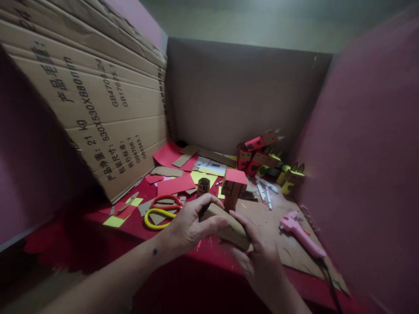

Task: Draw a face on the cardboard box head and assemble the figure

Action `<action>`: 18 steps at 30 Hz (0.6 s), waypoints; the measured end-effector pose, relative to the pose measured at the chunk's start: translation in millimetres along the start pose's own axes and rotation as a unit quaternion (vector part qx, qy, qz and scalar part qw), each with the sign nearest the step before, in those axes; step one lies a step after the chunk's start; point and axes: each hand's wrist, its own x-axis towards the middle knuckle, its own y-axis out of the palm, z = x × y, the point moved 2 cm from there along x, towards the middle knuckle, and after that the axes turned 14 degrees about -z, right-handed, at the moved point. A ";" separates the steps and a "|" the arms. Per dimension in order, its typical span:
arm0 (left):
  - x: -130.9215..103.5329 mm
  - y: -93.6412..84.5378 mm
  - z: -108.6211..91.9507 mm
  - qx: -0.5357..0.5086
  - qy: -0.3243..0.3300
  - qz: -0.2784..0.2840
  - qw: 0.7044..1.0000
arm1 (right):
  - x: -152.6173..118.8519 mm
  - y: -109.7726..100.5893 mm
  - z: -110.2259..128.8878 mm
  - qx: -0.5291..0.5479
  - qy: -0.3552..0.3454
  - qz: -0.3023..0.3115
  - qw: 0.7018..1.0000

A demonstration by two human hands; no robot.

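Note:
Between my two hands is a brown cardboard piece (233, 230), long and box-like with rounded edges. My left hand (189, 221) is wrapped round its left end, thumb lying along the near face. My right hand (260, 244) grips the other end, fingers on top and thumb underneath. Just behind it stands a small cardboard box with a red top (235, 179) on a narrow upright strip; whether the strip joins the held piece is hidden by my fingers. Close to my left hand are yellow-and-red-handled scissors (160, 224) and a dark-mouthed cardboard tube (203, 185).
A pink glue gun (303, 235) with a cord lies on a cardboard sheet (294, 255) at right. White markers (268, 196) lie beyond. Red-and-yellow cardboard figures (255, 159) pile at the back. Red paper (175, 185) and scraps cover the left. A large cardboard panel (108, 100) leans left.

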 end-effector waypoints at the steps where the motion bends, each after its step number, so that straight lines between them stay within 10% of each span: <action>1: -1.0 3.2 -1.3 0.005 -0.001 -0.003 1.000 | -2.1 -1.8 -1.8 -0.003 0.000 -0.003 1.000; 12: 1.0 51.9 8.4 0.107 0.063 -0.051 0.991 | -26.8 -27.0 -20.1 -0.102 -0.069 -0.039 0.992; 18: 0.2 74.8 8.9 0.042 0.025 0.053 0.997 | -39.7 -34.1 -30.6 -0.126 -0.036 -0.050 0.990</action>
